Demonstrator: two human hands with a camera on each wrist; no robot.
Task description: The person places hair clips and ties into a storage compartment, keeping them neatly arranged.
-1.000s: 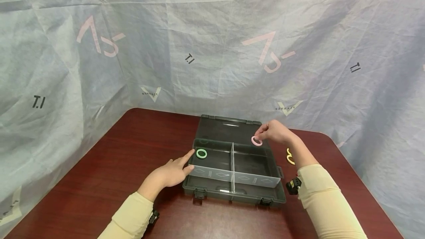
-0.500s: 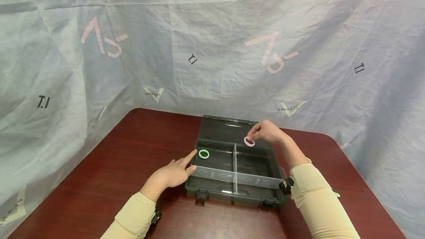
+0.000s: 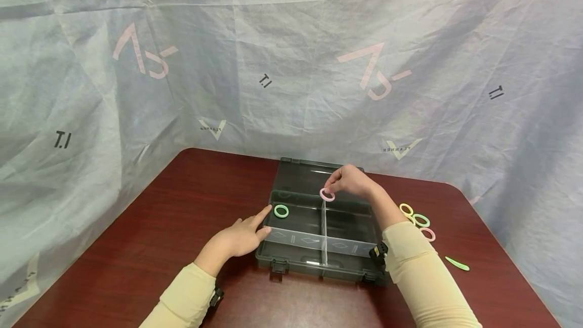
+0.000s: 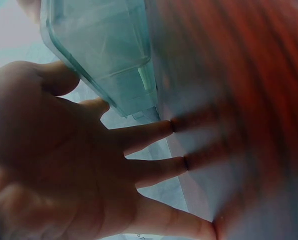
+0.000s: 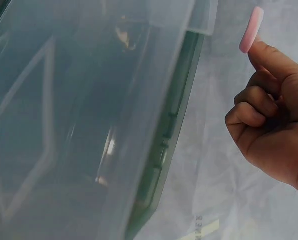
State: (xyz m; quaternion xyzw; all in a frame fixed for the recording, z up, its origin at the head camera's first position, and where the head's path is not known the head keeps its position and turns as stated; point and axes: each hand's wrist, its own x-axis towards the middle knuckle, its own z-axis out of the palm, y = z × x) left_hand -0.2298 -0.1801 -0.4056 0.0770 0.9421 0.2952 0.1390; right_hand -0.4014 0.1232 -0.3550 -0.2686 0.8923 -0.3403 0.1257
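Between thumb and fingertip, my right hand [image 3: 352, 181] pinches a pink ring [image 3: 327, 195] above the box's middle divider. The right wrist view shows the pink ring [image 5: 251, 30] edge-on at the fingertips, apart from the box wall. The dark translucent organizer box [image 3: 300, 269] lies with its lid [image 3: 300, 173] folded back. A green ring [image 3: 281, 211] rests in its back left compartment. My left hand [image 3: 239, 237] has its fingers spread, thumb and index touching the box's left edge. In the left wrist view, the other fingertips of my left hand [image 4: 84, 160] rest on the table.
Right of the box, partly beside my right sleeve, lie a yellow ring [image 3: 406, 210], a green ring [image 3: 421, 220] and a pink ring [image 3: 427, 234]. A light green curved strip [image 3: 457, 263] lies nearer. A grey curtain [image 3: 282, 65] hangs behind the table [image 3: 182, 206].
My right hand has carried the pink ring leftward, from over the back right compartment to the middle divider. Its sleeve no longer hides the rings at right. The left hand stays at the box.
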